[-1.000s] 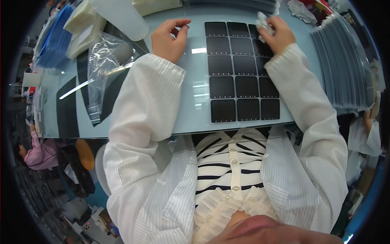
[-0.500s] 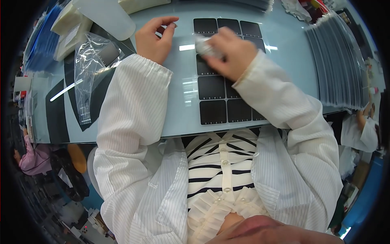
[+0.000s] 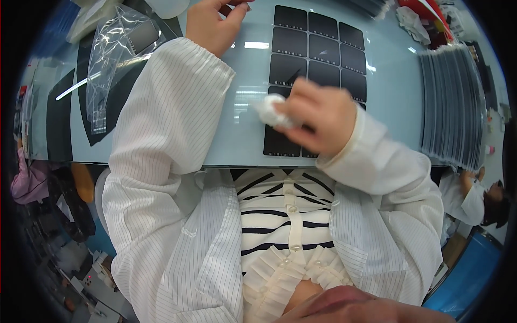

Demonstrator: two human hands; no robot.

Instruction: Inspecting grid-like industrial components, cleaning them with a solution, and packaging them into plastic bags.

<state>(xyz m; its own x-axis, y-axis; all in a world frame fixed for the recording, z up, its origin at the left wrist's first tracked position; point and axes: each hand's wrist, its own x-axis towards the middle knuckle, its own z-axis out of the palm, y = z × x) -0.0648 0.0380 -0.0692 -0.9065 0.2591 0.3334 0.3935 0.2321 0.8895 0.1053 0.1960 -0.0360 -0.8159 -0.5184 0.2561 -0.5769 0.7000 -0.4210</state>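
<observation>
A grid of black, round-cornered panels (image 3: pixel 324 49) lies on the glossy pale table, each with a row of small light marks along its near edge. My right hand (image 3: pixel 323 116), blurred by motion, is closed around a wad of white cloth or tissue (image 3: pixel 273 110). Hand and wad are over the nearer rows of the grid and hide several panels. Left of the far rows, my left hand (image 3: pixel 215 27) is loosely curled, thumb apart from the fingers, with nothing seen in it. The top edge of the picture cuts off part of its fingers.
Clear plastic bags (image 3: pixel 105 75) and black sheets (image 3: pixel 60 116) lie at the left. A tall stack of thin sheets (image 3: pixel 451 102) stands at the right, near crumpled white paper (image 3: pixel 413 24). A translucent container (image 3: pixel 168 6) is at the far left. Another person (image 3: pixel 466 196) works at the right.
My right hand has swept the white wad from the far rows toward the nearer rows of the panel grid. My left hand stays loosely curled left of the grid. The view has shifted slightly.
</observation>
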